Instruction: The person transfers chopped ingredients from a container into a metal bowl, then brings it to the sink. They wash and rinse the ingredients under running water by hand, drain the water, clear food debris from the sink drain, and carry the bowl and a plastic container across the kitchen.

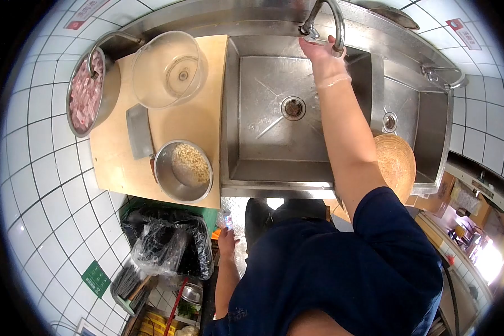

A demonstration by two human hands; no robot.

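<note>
My right hand (321, 51) reaches across the sink to the back wall, with its fingers and thumb around the faucet handle (312, 35). Wet suds ring the wrist. The curved faucet spout (340, 25) passes just beside the hand. Under them lies the steel sink basin (263, 134), wet, with a round drain (293, 108). My left hand (227, 241) hangs low by the counter's front, its thumb apart from the fingers. A small clear plastic piece (227, 219) shows just beyond its fingertips; whether they touch it is unclear.
A wooden board (109, 168) on the left carries a clear plastic tub (143, 92), a cleaver (139, 131) and a steel bowl (176, 190) of pale chopped pieces. A pot (113, 84) of raw meat stands beyond. A woven basket (397, 162) sits right. Below is a black-lined bin (199, 241).
</note>
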